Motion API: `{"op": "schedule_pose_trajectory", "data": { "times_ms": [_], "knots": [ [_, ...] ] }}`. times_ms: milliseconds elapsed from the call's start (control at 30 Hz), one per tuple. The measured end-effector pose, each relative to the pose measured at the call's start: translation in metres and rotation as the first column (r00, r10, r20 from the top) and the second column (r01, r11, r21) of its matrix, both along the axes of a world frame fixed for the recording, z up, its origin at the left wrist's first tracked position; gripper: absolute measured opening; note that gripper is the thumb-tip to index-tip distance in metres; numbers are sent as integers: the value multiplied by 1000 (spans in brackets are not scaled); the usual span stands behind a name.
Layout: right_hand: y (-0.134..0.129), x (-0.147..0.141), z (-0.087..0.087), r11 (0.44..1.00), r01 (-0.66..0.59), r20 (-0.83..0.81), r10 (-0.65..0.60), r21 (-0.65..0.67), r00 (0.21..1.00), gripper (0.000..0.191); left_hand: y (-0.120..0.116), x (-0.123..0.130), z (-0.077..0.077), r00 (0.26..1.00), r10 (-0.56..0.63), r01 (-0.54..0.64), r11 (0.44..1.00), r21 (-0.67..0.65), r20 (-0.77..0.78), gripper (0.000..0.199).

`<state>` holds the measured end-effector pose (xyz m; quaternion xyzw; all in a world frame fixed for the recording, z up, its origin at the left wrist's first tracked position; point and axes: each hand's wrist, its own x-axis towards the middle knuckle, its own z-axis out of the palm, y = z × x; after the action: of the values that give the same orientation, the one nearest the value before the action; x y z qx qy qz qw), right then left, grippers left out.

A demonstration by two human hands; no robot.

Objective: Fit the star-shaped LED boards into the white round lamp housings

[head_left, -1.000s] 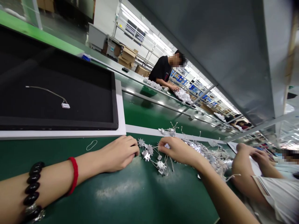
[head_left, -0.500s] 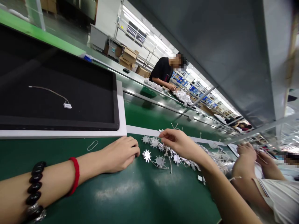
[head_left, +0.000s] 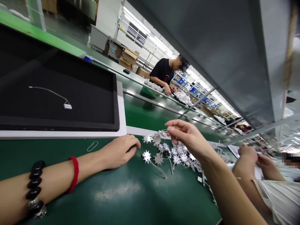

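Observation:
My right hand [head_left: 187,137] is raised a little above the green mat, pinching the end of a string of small silver star-shaped parts [head_left: 168,153] joined by thin white wires. Several of the stars hang below it and trail across the mat toward a tangled heap [head_left: 211,156] on the right. My left hand [head_left: 119,150] rests on the mat just left of the stars, fingers curled, holding nothing that I can see. A red cord and a black bead bracelet [head_left: 35,187] sit on my left forearm.
A large black tray on a white board [head_left: 119,103] lies at the left, with one small white wired part [head_left: 67,106] in it. A loose wire loop [head_left: 92,145] lies on the mat. A co-worker's hands [head_left: 255,159] work at the right. Another person [head_left: 164,73] stands across the conveyor.
My right hand has left the heap, pinched the string of stars and lifted it up and left. The stars have spread out in a row. My left hand has barely moved.

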<state>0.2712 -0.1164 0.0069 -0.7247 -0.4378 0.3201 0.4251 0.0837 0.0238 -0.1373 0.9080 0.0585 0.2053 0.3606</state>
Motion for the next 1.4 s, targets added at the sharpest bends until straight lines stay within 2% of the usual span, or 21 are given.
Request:
{"op": "schedule_pose_trajectory", "data": {
  "times_ms": [100, 167, 300, 367, 467, 633, 933, 1167, 1400],
  "knots": [
    [2, -5, -3, 998, -50, -6, 50, -29, 999, 40, 0, 1, 0, 998, 60, -57, 992, -108, 21, 26],
    [2, -9, -5, 996, -77, -15, 77, -36, 997, 37, -1, 1, -1, 996, 87, -80, 983, -165, 35, 35],
    [3, -14, -8, 989, -145, -16, 145, -17, 989, 32, -1, 2, -3, 996, 68, -51, 969, -240, 63, 57],
    [4, -15, -9, 985, -172, -27, 172, -6, 985, 32, -1, 2, -3, 997, 19, 2, 964, -267, 74, 55],
    [6, -15, -10, 988, -155, 4, 155, -14, 988, 35, -2, 3, 0, 997, -38, 57, 947, -317, 64, 40],
    [6, -10, -8, 997, -77, 82, 78, -20, 994, 38, -1, 6, 2, 999, 20, -7, 910, -415, 26, 32],
    [3, -2, -14, 998, -21, 281, 36, -55, 959, 38, 1, 7, 3, 999, 27, -32, 864, -503, -16, 35],
    [5, 2, -16, 999, -16, 316, 24, -29, 949, 40, 2, 8, 6, 999, 12, -31, 847, -530, -39, 42],
    [6, -1, -20, 984, -28, 453, 105, -174, 886, 34, 3, 11, 6, 999, 0, -29, 809, -587, -50, 46]
  ]
}}
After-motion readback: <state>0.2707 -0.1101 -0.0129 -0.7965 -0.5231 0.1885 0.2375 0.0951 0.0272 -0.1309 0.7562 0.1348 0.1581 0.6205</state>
